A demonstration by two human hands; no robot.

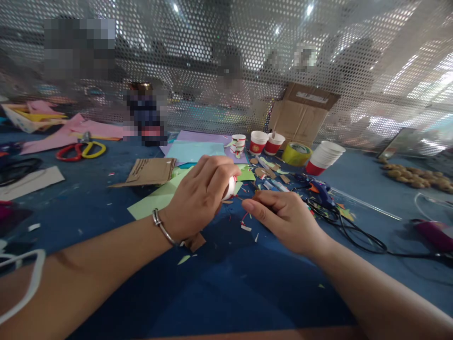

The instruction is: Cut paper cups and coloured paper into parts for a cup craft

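My left hand (201, 198), a silver bangle on its wrist, is wrapped round a small white and red paper cup (230, 187). Most of that cup is hidden behind my fingers. To its right my right hand (283, 215) is closed in a pinch, thumb against the fingers. A thin tip pokes out of this pinch toward the cup, too small to name. Below and between the hands lie paper scraps (247, 228) and a torn piece of brown cardboard (195, 242).
Behind my hands stand paper cups (258, 142), a cup stack (323, 158) and yellow-green tape (296, 154). A blue glue gun (322, 192) with a black cable lies right. Left are scissors (81, 150), cardboard (150, 171) and coloured paper (198, 147). A perforated metal screen (198, 61) rises behind.
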